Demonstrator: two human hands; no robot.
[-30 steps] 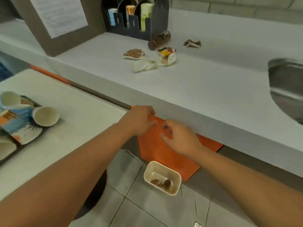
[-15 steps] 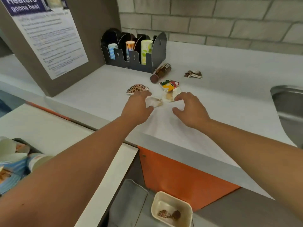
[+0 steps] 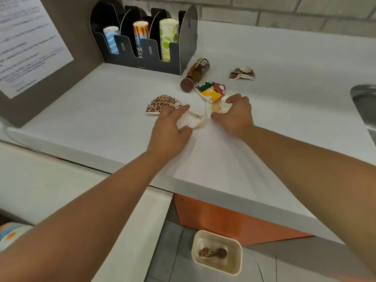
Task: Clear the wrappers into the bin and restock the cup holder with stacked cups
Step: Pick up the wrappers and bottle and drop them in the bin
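Note:
On the white counter (image 3: 284, 123) my left hand (image 3: 171, 129) closes around a crumpled white wrapper (image 3: 193, 120). My right hand (image 3: 236, 115) grips a second crushed white wrapper (image 3: 218, 106). A flattened leopard-print wrapper (image 3: 162, 103) lies just left of my left hand. A red, green and yellow wrapper (image 3: 210, 91) touches the one in my right hand. Another leopard-print wrapper (image 3: 242, 73) lies farther back right. The black cup holder (image 3: 183, 51) at the back holds three short cup stacks. The cream bin (image 3: 217, 252) sits on the floor below the counter edge.
A brown bottle (image 3: 195, 75) lies on its side by the cup holder. A steel sink (image 3: 364, 106) is at the right. A board with a printed notice (image 3: 28, 41) stands at the left. A lower white table (image 3: 50, 190) carries patterned cups (image 3: 10, 233) at the left edge.
Both hands rose from the orange panel below the counter to the wrappers on top. Since half a second ago their fingers have closed on the two white wrappers.

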